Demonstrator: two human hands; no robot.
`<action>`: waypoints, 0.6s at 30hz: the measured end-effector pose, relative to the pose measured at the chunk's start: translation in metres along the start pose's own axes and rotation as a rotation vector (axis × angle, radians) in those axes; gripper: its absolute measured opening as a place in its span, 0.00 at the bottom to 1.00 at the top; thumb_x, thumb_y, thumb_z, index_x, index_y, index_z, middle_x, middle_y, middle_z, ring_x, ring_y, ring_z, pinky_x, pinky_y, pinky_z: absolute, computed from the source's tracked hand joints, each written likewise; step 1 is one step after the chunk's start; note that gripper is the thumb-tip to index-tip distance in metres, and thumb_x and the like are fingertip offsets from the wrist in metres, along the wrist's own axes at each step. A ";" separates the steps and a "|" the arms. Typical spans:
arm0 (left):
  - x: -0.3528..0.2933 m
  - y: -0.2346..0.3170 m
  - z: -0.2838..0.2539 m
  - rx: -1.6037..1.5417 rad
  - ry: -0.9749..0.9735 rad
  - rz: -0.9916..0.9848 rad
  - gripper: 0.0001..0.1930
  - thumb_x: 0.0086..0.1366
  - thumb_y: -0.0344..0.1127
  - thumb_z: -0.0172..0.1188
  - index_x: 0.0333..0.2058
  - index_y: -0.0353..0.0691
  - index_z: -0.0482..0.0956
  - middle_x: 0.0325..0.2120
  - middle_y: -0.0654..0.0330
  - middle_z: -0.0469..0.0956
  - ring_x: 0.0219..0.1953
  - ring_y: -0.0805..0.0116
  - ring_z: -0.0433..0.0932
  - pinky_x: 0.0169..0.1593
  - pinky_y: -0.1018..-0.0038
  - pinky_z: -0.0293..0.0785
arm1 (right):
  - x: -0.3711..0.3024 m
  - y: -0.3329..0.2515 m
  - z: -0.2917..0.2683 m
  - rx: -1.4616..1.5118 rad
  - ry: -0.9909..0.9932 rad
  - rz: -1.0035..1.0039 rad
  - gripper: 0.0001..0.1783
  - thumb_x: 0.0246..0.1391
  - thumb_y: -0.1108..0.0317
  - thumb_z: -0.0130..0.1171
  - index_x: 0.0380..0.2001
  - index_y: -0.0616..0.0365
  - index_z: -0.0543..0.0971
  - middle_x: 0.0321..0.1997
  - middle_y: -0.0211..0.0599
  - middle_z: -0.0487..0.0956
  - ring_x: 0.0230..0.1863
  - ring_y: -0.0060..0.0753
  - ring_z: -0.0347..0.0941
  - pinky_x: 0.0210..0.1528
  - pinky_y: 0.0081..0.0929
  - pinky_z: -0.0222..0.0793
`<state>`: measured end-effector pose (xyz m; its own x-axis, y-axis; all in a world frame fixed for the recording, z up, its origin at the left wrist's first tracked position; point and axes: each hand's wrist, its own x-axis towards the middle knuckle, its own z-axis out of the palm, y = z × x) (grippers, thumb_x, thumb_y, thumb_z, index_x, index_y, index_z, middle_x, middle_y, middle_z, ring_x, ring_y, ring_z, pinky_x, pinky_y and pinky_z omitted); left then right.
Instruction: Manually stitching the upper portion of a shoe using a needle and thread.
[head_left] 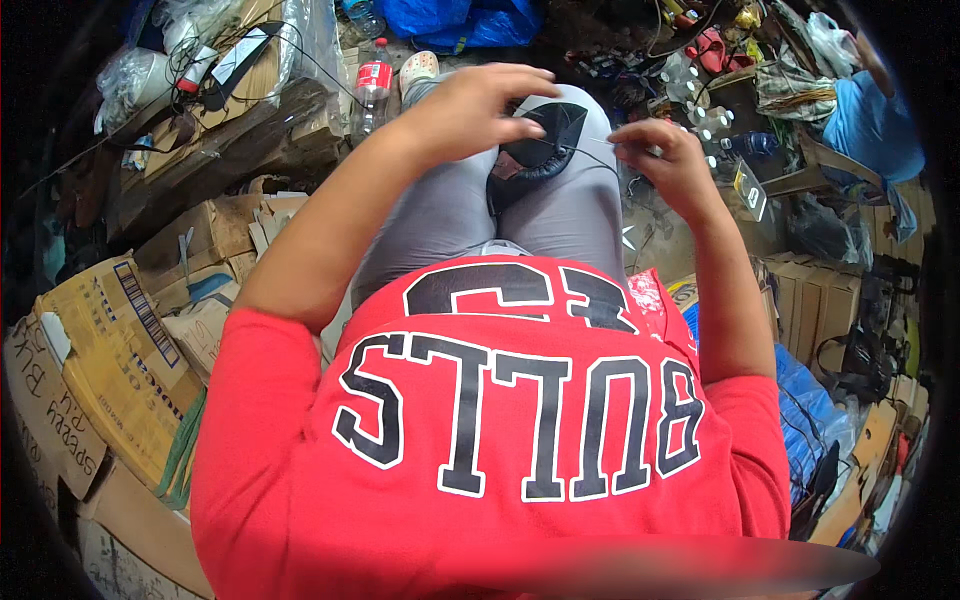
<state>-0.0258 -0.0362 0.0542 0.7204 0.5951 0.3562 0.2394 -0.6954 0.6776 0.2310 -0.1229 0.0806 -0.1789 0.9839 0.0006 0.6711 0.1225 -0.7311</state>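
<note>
A black shoe-like piece (545,140) with a dark padded rim and a brownish inside rests on my grey-trousered lap, by the knees. Over its left side is my left hand (490,112), fingers stretched out and thumb apart, with no firm hold visible. To the right of the piece, my right hand (668,158) is closed in a pinch on a thin dark thread (592,158). That thread runs from the black piece toward the right fingertips. Whether a needle sits in the pinch is too small to tell.
A plastic bottle with a red label (373,82) stands beyond my left arm. Flattened cardboard boxes (120,345) pile up at the left. Loose bottles (710,120) and a blue cloth (875,125) lie at the far right; blue plastic (450,20) is at the back.
</note>
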 end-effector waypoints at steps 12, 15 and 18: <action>0.050 -0.009 0.021 -0.040 -0.471 -0.121 0.17 0.49 0.42 0.68 0.36 0.40 0.79 0.36 0.56 0.72 0.43 0.60 0.72 0.47 0.70 0.67 | 0.013 0.014 0.023 0.180 -0.084 -0.026 0.07 0.43 0.78 0.62 0.29 0.57 0.81 0.30 0.30 0.74 0.32 0.23 0.73 0.35 0.19 0.69; 0.046 -0.023 0.024 -0.314 -0.554 -0.190 0.17 0.51 0.40 0.66 0.38 0.39 0.80 0.36 0.57 0.75 0.42 0.63 0.73 0.49 0.72 0.66 | 0.004 0.018 0.035 0.119 0.042 -0.125 0.08 0.44 0.79 0.61 0.29 0.56 0.82 0.29 0.29 0.75 0.32 0.21 0.73 0.35 0.19 0.69; 0.046 -0.025 0.024 -0.352 -0.634 -0.218 0.16 0.55 0.38 0.63 0.41 0.39 0.80 0.36 0.57 0.76 0.42 0.66 0.73 0.49 0.73 0.65 | -0.008 0.016 0.041 0.168 0.093 -0.095 0.09 0.44 0.80 0.61 0.30 0.55 0.82 0.28 0.29 0.76 0.30 0.21 0.72 0.34 0.19 0.69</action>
<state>0.0170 -0.0015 0.0384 0.9423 0.2847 -0.1760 0.2741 -0.3551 0.8937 0.2134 -0.1339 0.0406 -0.1631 0.9777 0.1322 0.5238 0.1994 -0.8282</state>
